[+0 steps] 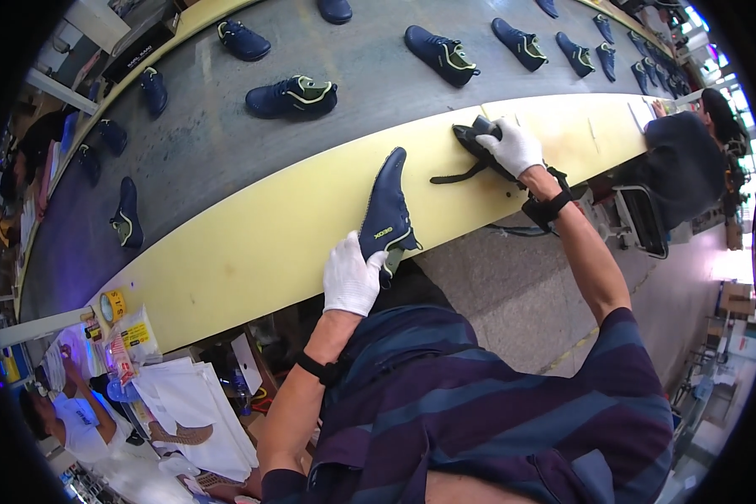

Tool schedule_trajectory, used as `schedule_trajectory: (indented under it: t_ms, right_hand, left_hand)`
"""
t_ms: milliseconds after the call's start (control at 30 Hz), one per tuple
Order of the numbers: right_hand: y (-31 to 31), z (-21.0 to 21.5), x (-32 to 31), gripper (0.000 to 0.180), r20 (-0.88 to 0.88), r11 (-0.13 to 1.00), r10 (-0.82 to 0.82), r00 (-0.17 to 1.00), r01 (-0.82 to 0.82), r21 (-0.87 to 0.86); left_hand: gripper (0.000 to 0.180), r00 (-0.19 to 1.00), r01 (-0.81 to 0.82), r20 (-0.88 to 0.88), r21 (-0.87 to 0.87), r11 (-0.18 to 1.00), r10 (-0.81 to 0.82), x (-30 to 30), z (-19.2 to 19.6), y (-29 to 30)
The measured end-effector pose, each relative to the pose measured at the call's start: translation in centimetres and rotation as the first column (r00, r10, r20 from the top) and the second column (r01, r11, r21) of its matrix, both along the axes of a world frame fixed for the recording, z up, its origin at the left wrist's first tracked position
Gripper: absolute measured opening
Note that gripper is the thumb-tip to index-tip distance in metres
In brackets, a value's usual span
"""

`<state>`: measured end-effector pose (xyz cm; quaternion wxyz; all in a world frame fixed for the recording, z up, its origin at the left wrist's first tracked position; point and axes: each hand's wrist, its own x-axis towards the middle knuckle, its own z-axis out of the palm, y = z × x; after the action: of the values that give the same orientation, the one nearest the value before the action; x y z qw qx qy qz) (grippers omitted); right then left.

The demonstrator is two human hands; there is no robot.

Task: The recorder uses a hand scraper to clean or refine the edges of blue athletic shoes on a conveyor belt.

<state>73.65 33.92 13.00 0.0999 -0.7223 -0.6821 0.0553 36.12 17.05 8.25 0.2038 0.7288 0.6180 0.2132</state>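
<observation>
My left hand (pixel 353 273), in a white glove, grips a navy blue shoe (pixel 385 202) by its heel end. The shoe lies tipped on its side over the yellow table border (pixel 286 218), its toe pointing away from me and its yellow-edged collar near my fingers. Farther right, my gloved right hand (pixel 514 149) is closed on a black object (pixel 470 141) at the table's edge. A dark strap (pixel 458 177) sticks out from that object to the left. My palm and fingers cover part of it, so its kind is unclear.
Several navy shoes, one (pixel 294 97) straight ahead, stand on the grey belt (pixel 202 126) beyond the border. At left are yellow tape (pixel 112 306) and white sheets (pixel 189 403). A person (pixel 689 160) sits at the right; another (pixel 84 420) is at the lower left.
</observation>
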Motion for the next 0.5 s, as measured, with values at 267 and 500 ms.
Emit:
schedule_trajectory:
  t_ms: [267,500]
  right_hand:
    - [-6.5,7.3,-11.4,0.037,-0.533,0.932,0.304,0.789,-0.363,-0.007]
    - [-6.8,6.9,-16.7,0.044,-0.298,0.788,0.5,0.813,-0.57,-0.232]
  left_hand:
    - [0.058,0.998,-0.042,0.032,-0.213,0.976,0.05,0.2,2.5,0.7]
    - [0.056,0.999,-0.032,-0.035,-0.226,0.974,0.025,0.6,2.6,0.9]
